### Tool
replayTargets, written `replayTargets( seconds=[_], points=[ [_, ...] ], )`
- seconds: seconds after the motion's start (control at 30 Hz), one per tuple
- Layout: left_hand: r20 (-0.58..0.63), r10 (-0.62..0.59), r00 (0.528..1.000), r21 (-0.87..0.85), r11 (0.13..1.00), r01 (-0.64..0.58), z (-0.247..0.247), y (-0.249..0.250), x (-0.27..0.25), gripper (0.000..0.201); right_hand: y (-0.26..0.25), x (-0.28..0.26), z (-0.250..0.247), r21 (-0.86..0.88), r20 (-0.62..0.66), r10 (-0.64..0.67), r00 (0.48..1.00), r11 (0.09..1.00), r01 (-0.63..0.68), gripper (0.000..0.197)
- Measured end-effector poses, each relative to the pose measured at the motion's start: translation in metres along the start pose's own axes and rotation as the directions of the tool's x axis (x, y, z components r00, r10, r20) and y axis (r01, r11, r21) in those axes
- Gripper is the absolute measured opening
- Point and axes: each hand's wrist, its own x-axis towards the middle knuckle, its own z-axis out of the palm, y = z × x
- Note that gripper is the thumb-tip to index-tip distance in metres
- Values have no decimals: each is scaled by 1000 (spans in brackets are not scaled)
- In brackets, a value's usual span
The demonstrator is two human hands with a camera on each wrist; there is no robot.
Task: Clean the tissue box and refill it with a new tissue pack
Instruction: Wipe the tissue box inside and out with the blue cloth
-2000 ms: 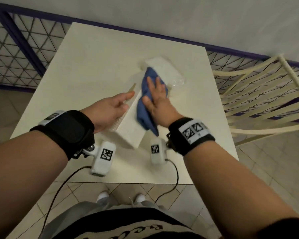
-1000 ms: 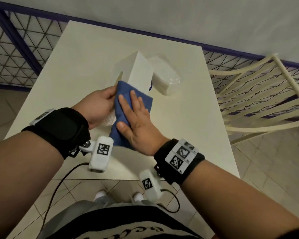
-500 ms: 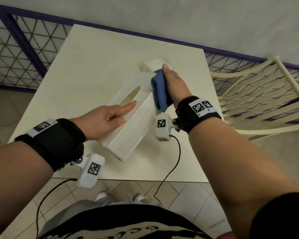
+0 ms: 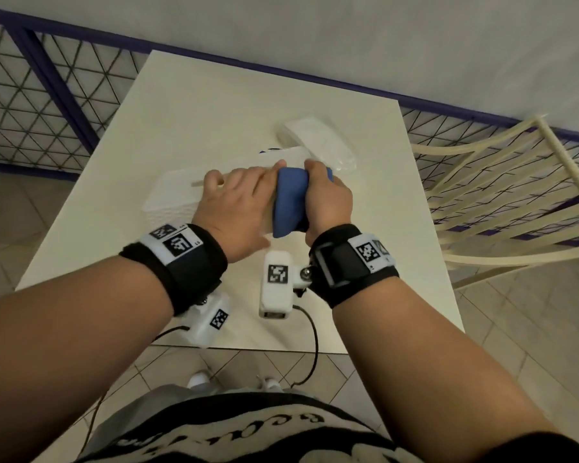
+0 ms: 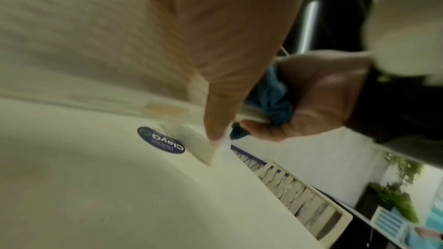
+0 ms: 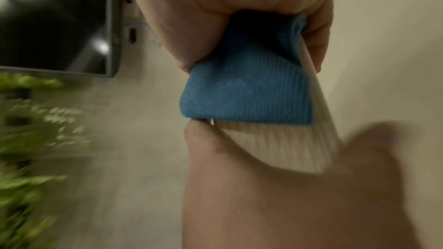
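Note:
The white ribbed tissue box (image 4: 171,202) lies on its side across the cream table (image 4: 214,111). My left hand (image 4: 238,202) reaches over its top and holds it, and one finger (image 5: 215,116) runs down its far end. My right hand (image 4: 328,198) grips a folded blue cloth (image 4: 288,202) and presses it against the box's right end. In the right wrist view the cloth (image 6: 246,90) is wrapped over the box edge (image 6: 275,147). A dark round sticker (image 5: 160,140) shows by the far end. The wrapped tissue pack (image 4: 318,142) lies just behind my hands.
A cream slatted chair (image 4: 502,195) stands close to the table's right side. A purple-framed wire fence (image 4: 47,95) runs behind and to the left. The table's near edge is just below my wrists, with tiled floor (image 4: 515,329) beyond.
The box has swung from a diagonal lie to lying across the table. My left hand has moved from its near side onto its top. My right hand has brought the cloth nearer, onto the right end.

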Motion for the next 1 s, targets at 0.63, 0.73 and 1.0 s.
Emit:
replayTargets(
  seconds=[0.63,0.73,1.0],
  points=[
    [-75,-293,953,-606,772,190,-20,-21,-8,67,-36,-11,-11,-439,240,-411,880,762,476,48],
    [-46,-269,962,-615,766,185,-17,-17,-8,72,-30,-11,-2,-469,123,-409,904,779,416,61],
    [-114,-236,965,-696,712,92,-34,-11,-7,68,-24,-45,11,-569,335,-599,727,486,663,48]
  ],
)
